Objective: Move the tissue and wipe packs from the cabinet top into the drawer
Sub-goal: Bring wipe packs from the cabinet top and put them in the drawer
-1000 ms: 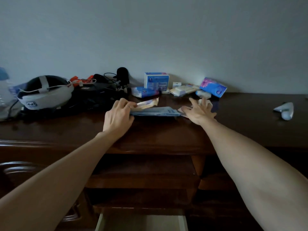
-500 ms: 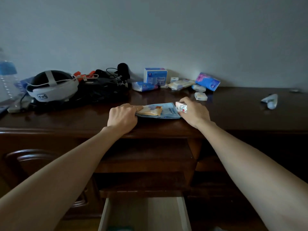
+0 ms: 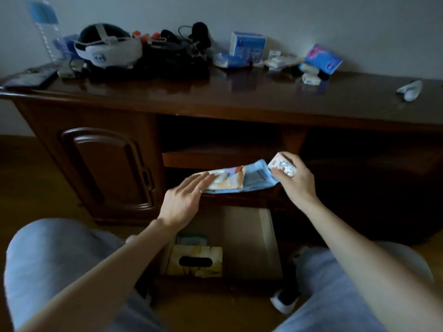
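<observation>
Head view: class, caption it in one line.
Both hands carry flat packs above the open drawer.

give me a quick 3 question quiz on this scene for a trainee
1. True or false: the drawer is shut.
2. What does the right hand pinch besides the blue flat pack? A) a water bottle B) a small white pack with a cartoon print C) a black cable
3. Fill in: the yellow tissue box lies inside the ____.

Key: 1 false, it is pulled open. 2 B, the small white pack. 3 drawer. The left hand lies flat on the orange-and-white pack.
</observation>
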The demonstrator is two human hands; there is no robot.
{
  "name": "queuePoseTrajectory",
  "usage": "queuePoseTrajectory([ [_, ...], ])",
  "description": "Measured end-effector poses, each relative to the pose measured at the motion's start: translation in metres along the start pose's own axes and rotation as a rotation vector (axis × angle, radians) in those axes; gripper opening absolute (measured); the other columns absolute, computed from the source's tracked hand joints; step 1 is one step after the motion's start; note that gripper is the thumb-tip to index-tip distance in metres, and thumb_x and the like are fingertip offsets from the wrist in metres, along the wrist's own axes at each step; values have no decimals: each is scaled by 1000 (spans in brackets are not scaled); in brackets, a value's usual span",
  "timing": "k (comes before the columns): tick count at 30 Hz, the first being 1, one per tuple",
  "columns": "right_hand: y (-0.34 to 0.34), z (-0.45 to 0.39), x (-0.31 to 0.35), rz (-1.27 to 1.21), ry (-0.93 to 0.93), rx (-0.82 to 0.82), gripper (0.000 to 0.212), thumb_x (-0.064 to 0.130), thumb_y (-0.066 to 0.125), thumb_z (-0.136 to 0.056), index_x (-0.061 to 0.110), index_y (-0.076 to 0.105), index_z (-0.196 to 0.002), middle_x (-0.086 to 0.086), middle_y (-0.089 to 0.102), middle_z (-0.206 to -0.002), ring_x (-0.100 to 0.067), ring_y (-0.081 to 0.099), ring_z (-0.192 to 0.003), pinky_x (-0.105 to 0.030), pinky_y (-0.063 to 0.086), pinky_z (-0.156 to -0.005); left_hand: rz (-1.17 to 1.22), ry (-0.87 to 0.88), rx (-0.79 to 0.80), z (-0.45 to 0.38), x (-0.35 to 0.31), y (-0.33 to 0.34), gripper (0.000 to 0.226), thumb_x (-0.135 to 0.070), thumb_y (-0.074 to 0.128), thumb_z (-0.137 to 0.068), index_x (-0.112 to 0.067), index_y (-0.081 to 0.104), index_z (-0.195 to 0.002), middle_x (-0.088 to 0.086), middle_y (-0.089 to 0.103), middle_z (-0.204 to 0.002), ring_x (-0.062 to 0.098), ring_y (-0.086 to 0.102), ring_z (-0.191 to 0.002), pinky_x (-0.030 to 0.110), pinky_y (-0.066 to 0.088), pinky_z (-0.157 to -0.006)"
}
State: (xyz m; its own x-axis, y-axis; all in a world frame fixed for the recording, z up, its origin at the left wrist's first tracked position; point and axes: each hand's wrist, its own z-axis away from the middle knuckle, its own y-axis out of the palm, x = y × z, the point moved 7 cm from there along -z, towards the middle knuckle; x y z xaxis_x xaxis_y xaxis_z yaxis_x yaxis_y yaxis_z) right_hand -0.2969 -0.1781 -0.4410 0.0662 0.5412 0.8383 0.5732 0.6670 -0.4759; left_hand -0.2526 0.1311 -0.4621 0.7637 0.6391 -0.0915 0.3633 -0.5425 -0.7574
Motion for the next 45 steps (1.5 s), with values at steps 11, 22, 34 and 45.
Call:
queuePoseTrajectory([
  [11, 113, 88, -162, -497, 839, 340, 51, 44, 87, -72, 16, 74, -113, -20, 76, -99, -25, 72, -70, -31, 54, -56, -19, -634, 454, 92, 42, 114, 51, -15, 49, -97, -23, 46, -148, 7, 73, -115, 32, 71, -87, 31, 45, -59],
  [22, 169, 134, -198, -546, 938, 634, 53, 54, 80, -74, 22, 75, -116, -10, 77, -108, -22, 75, -90, -27, 58, -65, 16, -885, 435, 131, 63, 160, 43, -14, 53, -95, -16, 55, -139, 11, 74, -99, 33, 70, -76, 32, 49, -56],
  [34, 178, 147, -262, -63, 899, 670, 57, 18, 65, -95, 14, 38, -145, -8, 58, -132, -25, 58, -119, -42, 48, -100, 48, -947, 526, 145, 105, 160, 46, -20, 51, -90, -15, 51, -136, 1, 59, -84, 19, 55, -62, 25, 39, -47],
  [45, 252, 170, -281, 449, 750, 962, 36, 20, 65, -92, 11, 62, -127, -11, 69, -120, -28, 65, -111, -39, 55, -90, 96, -900, 572, 163, 105, 167, 48, -23, 50, -90, -18, 50, -138, -2, 63, -84, 9, 54, -58, 21, 33, -42],
])
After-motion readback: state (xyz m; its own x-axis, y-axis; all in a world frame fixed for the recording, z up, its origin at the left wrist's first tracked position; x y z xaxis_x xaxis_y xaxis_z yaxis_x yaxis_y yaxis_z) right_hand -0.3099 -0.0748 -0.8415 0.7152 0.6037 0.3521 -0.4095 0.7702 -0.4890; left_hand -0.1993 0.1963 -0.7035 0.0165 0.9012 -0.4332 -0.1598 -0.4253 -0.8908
